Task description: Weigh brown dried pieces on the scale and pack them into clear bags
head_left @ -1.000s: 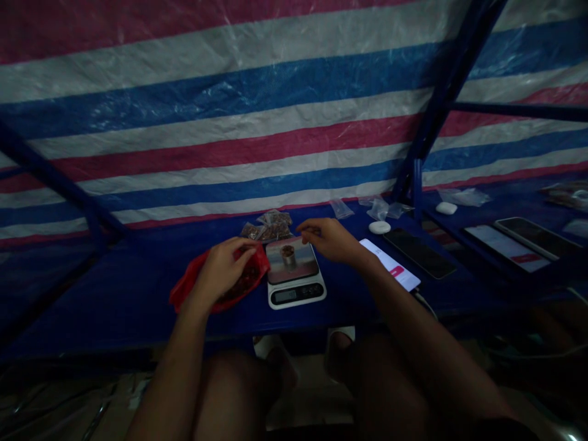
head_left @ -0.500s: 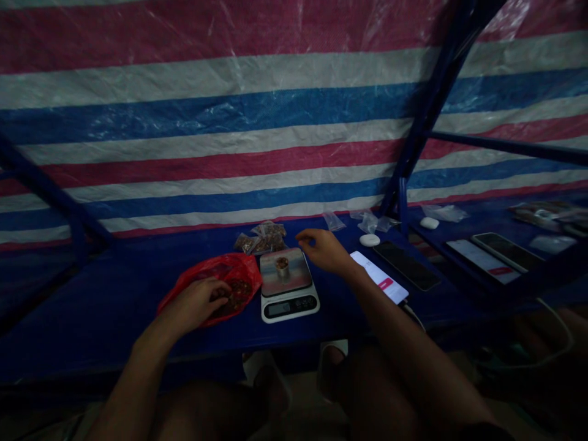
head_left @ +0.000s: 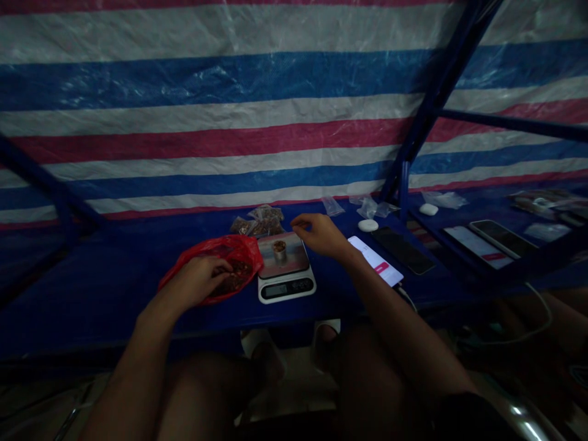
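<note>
My left hand (head_left: 199, 280) reaches into an open red plastic bag (head_left: 188, 257), thumb and fingers drawn together over small brown pieces (head_left: 239, 272). Whether any are between the fingertips is too dark to tell. Right of the bag stands a white kitchen scale (head_left: 287, 293) with a lit display. On its plate is a small metal cup (head_left: 279, 251) filled with brownish pieces. My right hand (head_left: 321, 234) hovers by the plate's upper right corner, thumb and forefinger curled towards each other in a pinch. Anything held there is too small to make out.
Behind the scale lie several filled clear bags (head_left: 264, 220). Empty clear bags (head_left: 367, 206), a white oval case (head_left: 368, 225), a lit phone (head_left: 375, 262) and a dark phone (head_left: 404, 250) lie to the right. A blue metal post (head_left: 404, 190) rises beside them.
The camera view has tilted down, so the table things sit slightly higher in the picture. My left fingers have shifted a little within the bag. My right hand stays by the scale.
</note>
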`<state>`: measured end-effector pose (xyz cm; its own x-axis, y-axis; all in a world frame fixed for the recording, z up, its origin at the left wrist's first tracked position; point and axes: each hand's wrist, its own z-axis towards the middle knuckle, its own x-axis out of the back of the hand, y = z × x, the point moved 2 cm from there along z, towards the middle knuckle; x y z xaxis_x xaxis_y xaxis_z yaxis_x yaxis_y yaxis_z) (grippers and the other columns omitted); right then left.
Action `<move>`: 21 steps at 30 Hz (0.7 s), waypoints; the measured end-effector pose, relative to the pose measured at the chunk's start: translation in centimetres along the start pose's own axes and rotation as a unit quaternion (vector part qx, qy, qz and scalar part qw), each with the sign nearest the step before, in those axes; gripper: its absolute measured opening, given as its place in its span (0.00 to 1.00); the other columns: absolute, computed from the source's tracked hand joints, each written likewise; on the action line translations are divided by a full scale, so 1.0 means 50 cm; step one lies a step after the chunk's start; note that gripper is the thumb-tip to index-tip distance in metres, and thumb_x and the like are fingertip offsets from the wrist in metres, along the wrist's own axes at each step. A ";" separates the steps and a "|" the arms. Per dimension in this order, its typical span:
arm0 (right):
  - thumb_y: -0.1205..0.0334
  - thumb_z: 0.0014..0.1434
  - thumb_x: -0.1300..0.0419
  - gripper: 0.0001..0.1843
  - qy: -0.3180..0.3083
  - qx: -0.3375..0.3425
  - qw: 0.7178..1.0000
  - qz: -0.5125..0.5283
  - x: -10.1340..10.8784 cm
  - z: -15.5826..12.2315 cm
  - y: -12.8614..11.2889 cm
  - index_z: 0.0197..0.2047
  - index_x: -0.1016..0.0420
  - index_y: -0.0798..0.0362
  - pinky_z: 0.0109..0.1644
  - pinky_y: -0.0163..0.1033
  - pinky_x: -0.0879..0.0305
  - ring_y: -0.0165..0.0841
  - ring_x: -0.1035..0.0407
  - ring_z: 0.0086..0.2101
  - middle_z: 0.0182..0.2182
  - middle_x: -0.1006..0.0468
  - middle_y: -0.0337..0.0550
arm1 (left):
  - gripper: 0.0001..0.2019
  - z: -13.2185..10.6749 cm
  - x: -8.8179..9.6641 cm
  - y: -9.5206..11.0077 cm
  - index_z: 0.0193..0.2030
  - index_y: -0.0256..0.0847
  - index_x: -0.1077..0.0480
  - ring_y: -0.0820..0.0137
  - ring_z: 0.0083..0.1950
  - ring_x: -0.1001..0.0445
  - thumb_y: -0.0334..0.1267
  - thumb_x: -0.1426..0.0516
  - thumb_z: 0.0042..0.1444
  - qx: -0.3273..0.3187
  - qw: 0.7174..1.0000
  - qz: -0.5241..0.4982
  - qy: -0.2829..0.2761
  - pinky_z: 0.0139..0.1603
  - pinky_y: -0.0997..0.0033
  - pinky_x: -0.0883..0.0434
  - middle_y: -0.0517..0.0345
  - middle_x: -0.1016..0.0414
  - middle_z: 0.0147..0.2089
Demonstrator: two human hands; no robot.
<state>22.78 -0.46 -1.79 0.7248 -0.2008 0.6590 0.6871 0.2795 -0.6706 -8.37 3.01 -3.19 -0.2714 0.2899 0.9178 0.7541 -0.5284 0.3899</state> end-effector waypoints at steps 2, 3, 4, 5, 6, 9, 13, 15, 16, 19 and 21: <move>0.67 0.65 0.41 0.12 -0.002 -0.003 1.000 0.004 0.001 -0.001 -0.001 0.48 0.17 0.56 0.52 0.41 0.28 0.38 0.21 0.46 0.46 0.15 0.50 | 0.13 -0.001 0.005 -0.001 0.42 0.47 0.17 0.57 0.46 0.17 0.47 0.42 0.58 -0.004 1.000 0.001 0.003 0.46 0.65 0.26 0.54 0.14 0.46; 0.67 0.65 0.41 0.12 -0.003 -0.003 1.000 0.006 0.001 -0.002 -0.001 0.48 0.17 0.56 0.52 0.42 0.28 0.38 0.21 0.46 0.46 0.15 0.50 | 0.13 -0.001 0.007 -0.001 0.41 0.47 0.17 0.57 0.45 0.17 0.47 0.42 0.58 -0.003 1.000 -0.003 0.012 0.46 0.65 0.25 0.54 0.14 0.46; 0.67 0.65 0.41 0.12 -0.004 -0.003 1.000 0.007 0.001 -0.002 -0.001 0.47 0.17 0.56 0.52 0.42 0.28 0.39 0.21 0.45 0.46 0.15 0.50 | 0.13 -0.002 0.008 -0.003 0.41 0.47 0.17 0.58 0.45 0.17 0.46 0.42 0.58 -0.002 1.000 -0.011 0.022 0.47 0.65 0.25 0.55 0.14 0.46; 0.67 0.65 0.41 0.12 -0.005 -0.003 1.000 0.007 0.001 -0.002 -0.001 0.47 0.17 0.56 0.52 0.42 0.28 0.39 0.21 0.45 0.46 0.15 0.50 | 0.13 -0.002 0.009 -0.004 0.42 0.47 0.18 0.58 0.46 0.17 0.46 0.43 0.59 -0.002 0.999 -0.020 0.032 0.48 0.65 0.25 0.55 0.14 0.46; 0.67 0.65 0.40 0.12 -0.007 -0.002 1.000 0.007 0.001 -0.002 -0.001 0.47 0.17 0.57 0.52 0.42 0.28 0.39 0.21 0.45 0.46 0.15 0.50 | 0.14 -0.002 0.009 -0.006 0.42 0.47 0.18 0.59 0.46 0.18 0.47 0.43 0.59 -0.003 0.999 -0.029 0.039 0.49 0.65 0.25 0.55 0.14 0.47; 0.67 0.65 0.40 0.12 -0.011 -0.002 1.000 0.005 0.001 -0.003 0.000 0.47 0.17 0.56 0.51 0.41 0.28 0.38 0.21 0.44 0.45 0.14 0.49 | 0.13 -0.002 0.007 -0.012 0.42 0.47 0.18 0.60 0.48 0.18 0.47 0.42 0.58 -0.004 0.998 -0.042 0.040 0.51 0.66 0.25 0.57 0.14 0.48; 0.68 0.65 0.40 0.11 -0.012 0.003 1.000 0.010 0.001 -0.004 -0.001 0.47 0.17 0.55 0.51 0.41 0.28 0.38 0.21 0.45 0.45 0.14 0.49 | 0.13 -0.005 0.013 -0.008 0.41 0.47 0.17 0.60 0.47 0.18 0.47 0.40 0.56 0.002 0.997 -0.069 0.039 0.51 0.65 0.24 0.57 0.14 0.47; 0.68 0.65 0.40 0.11 -0.009 0.005 1.000 0.015 0.000 -0.003 -0.003 0.47 0.17 0.56 0.50 0.42 0.28 0.38 0.21 0.44 0.45 0.15 0.50 | 0.13 -0.005 0.019 0.007 0.41 0.46 0.18 0.60 0.47 0.18 0.47 0.40 0.57 -0.004 0.994 -0.089 0.061 0.52 0.65 0.24 0.57 0.14 0.47; 0.68 0.65 0.40 0.11 -0.009 0.004 1.000 0.016 -0.001 -0.003 -0.004 0.47 0.17 0.56 0.50 0.42 0.28 0.38 0.21 0.44 0.45 0.15 0.50 | 0.13 -0.002 0.023 0.020 0.41 0.46 0.18 0.61 0.47 0.18 0.47 0.41 0.58 -0.013 0.992 -0.099 0.074 0.52 0.65 0.24 0.57 0.14 0.46; 0.69 0.64 0.40 0.12 -0.008 0.000 1.000 0.016 -0.002 0.000 -0.008 0.47 0.17 0.56 0.50 0.42 0.28 0.38 0.21 0.44 0.45 0.14 0.50 | 0.12 0.017 0.028 0.075 0.43 0.44 0.18 0.62 0.48 0.19 0.46 0.41 0.61 -0.064 0.985 -0.118 0.112 0.53 0.65 0.25 0.56 0.15 0.46; 0.69 0.64 0.40 0.12 -0.008 0.004 1.000 0.017 -0.004 0.001 -0.010 0.47 0.17 0.55 0.50 0.42 0.28 0.38 0.21 0.44 0.45 0.14 0.49 | 0.11 0.037 0.027 0.117 0.44 0.43 0.19 0.62 0.48 0.19 0.41 0.42 0.62 -0.096 0.979 -0.115 0.138 0.52 0.65 0.26 0.55 0.15 0.47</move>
<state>22.32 -0.52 -1.58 0.7465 -0.1763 0.6416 0.6621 0.2930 -0.6898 -3.20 1.80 0.18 -0.5922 0.2053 0.7792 0.5351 -0.6228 0.5708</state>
